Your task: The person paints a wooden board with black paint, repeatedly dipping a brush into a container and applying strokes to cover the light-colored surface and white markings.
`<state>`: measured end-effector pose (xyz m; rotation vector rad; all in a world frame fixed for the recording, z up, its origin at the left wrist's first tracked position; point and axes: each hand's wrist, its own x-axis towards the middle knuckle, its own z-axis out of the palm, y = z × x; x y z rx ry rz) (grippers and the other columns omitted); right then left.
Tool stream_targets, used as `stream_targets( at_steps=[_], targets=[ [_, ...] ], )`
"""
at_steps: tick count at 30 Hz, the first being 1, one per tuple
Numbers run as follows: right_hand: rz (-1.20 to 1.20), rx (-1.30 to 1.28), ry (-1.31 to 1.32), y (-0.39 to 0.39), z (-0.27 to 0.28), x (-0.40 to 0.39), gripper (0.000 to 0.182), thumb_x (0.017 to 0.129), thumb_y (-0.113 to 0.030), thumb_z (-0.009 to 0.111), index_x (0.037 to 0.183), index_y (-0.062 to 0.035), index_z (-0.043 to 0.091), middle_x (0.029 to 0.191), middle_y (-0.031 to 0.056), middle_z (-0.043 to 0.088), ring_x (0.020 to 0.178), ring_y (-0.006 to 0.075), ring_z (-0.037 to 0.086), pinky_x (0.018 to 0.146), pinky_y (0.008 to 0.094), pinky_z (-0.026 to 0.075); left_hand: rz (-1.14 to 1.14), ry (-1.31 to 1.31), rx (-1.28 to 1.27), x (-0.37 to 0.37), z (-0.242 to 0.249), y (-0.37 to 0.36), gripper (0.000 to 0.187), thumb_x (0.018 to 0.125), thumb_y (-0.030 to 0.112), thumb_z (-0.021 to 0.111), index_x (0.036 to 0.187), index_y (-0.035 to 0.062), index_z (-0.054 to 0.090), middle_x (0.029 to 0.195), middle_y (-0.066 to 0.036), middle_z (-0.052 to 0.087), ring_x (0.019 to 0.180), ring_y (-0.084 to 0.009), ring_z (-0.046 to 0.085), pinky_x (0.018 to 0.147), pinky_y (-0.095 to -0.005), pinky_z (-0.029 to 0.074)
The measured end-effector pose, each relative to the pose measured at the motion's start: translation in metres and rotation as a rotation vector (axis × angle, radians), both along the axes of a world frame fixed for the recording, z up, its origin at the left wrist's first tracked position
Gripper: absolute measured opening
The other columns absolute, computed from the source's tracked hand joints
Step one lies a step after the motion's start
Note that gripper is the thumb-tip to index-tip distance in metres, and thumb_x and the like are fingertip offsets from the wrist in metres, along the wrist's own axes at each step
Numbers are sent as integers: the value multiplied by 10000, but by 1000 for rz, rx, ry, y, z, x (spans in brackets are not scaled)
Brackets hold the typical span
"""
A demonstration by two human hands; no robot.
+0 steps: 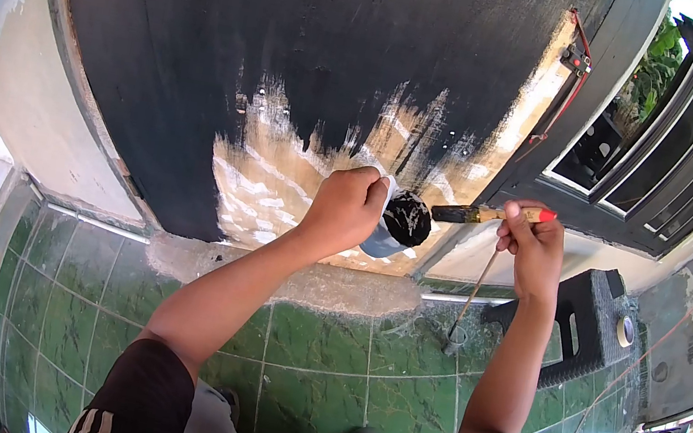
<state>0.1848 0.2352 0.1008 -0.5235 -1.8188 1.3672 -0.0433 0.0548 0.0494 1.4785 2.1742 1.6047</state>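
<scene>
My left hand [346, 209] grips the rim of a small paint cup [380, 242], tilted so its black inside shows. My right hand [532, 246] holds a paintbrush [489, 214] with a wooden, red-tipped handle; its dark bristles point left, close beside the cup's mouth. A thin stick [476, 293] hangs down from the same hand, its lower end near the floor. Behind the cup is a door panel [332, 24], mostly painted black, with bare tan wood and white streaks [250, 192] along its lower part and right edge.
A window with a dark frame [585, 195] stands at the right. A small device with a red wire [576, 61] hangs by the panel's right edge. On the green tiled floor [318, 339], a black plastic stool [572, 311] holds a tape roll [625, 330].
</scene>
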Motion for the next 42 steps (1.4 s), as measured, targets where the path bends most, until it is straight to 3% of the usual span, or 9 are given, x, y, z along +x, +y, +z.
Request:
stream_targets(
  at_steps=[10, 13, 18, 21, 25, 29, 31, 40, 42],
  targets=[
    [306, 101, -197, -1, -7, 2, 97, 919, 4, 750, 1012, 28, 757, 882, 77, 717, 752, 139, 670, 732, 289, 534, 0, -22, 2, -7, 1, 3, 333, 1086, 220, 556, 882, -30, 638, 686, -143, 662, 632, -227, 677, 625, -383, 495],
    [242, 51, -110, 1, 8, 16, 110, 921, 1, 751, 1026, 34, 761, 881, 91, 725, 752, 145, 675, 727, 289, 534, 25, 0, -7, -13, -2, 3, 332, 1084, 219, 559, 892, -37, 646, 695, -152, 665, 654, -230, 698, 634, -378, 503],
    [17, 199, 218, -11, 26, 25, 306, 983, -222, 779, 1127, 45, 740, 845, 112, 751, 740, 172, 710, 663, 267, 491, 30, -28, -15, -18, -3, 7, 332, 1088, 205, 556, 893, -52, 634, 730, -148, 664, 674, -209, 704, 648, -353, 539],
    [-189, 332, 363, -29, 36, 22, 331, 993, -235, 774, 1165, 44, 728, 868, 120, 761, 759, 170, 723, 665, 255, 504, -11, -84, -9, -19, 0, 10, 333, 1094, 201, 555, 899, -58, 629, 752, -127, 660, 687, -179, 695, 656, -329, 565],
    [-338, 486, 477, -41, 52, -2, 257, 971, -88, 782, 1163, 73, 729, 962, 127, 783, 850, 152, 749, 787, 272, 583, -41, -103, 5, -22, -2, 14, 324, 1094, 187, 558, 906, -65, 635, 755, -114, 662, 686, -159, 681, 654, -321, 569],
    [-598, 1084, 388, -16, 94, -25, 180, 935, -88, 804, 1086, 4, 772, 1038, 150, 790, 910, 232, 774, 817, 304, 581, -86, -184, 17, -22, 3, 15, 315, 1092, 188, 558, 927, -65, 649, 773, -98, 663, 698, -148, 677, 666, -312, 582],
    [-631, 1036, 463, -5, 104, -40, 182, 921, -100, 815, 1080, -20, 774, 1035, 160, 784, 925, 282, 773, 829, 326, 581, -89, -191, 24, -22, 7, 14, 314, 1091, 187, 558, 927, -65, 650, 786, -102, 666, 708, -148, 681, 674, -311, 589],
    [-816, 1105, 589, 30, 91, -93, 170, 899, -74, 817, 1052, -18, 769, 972, 148, 784, 839, 283, 780, 749, 326, 600, -129, -241, 0, -29, 6, 12, 338, 1108, 202, 536, 917, -54, 645, 825, -81, 680, 748, -118, 663, 702, -299, 587],
    [-847, 1142, 511, 34, 76, -93, 156, 889, -69, 818, 1029, -25, 764, 949, 147, 778, 811, 308, 775, 717, 347, 606, -125, -216, 61, -29, 0, 11, 345, 1092, 204, 543, 860, -39, 619, 721, -129, 667, 649, -196, 659, 626, -355, 506]
  ],
)
